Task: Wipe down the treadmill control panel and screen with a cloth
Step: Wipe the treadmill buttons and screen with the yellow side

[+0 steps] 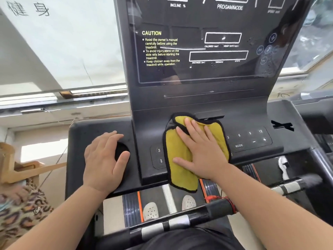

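The person stands on the treadmill belt, white perforated shoes showing below the console. The right hand lies flat on a yellow cloth with black edging, fingers straight and slightly spread, palm pressing it down onto the middle of the control panel – nothing is pinched or curled round. The cloth is folded over on itself near the fingertips, and its lower end hangs over the front edge of the panel, above the belt. It partly covers the left key cluster, where a "3" and an arrow key show just beside its edge; the right keypad, marked 3, 6, 9, 12, MODE, minus and plus, sits near its other side, uncovered.

The left hand rests open on the left side tray, fingers straight, reaching across a round recess with the thumb on its near rim – it holds nothing.

Above the panel rises the dark glass screen, unlit, printed with a yellow CAUTION notice and white outlined boxes; specks and smears dot its right side. The cloth is well below it and not touching it.

In the foreground a black handlebar with silver sensor bands crosses under both forearms, a red cord wound round it. A leopard-print fabric lies at the far left, by the window.
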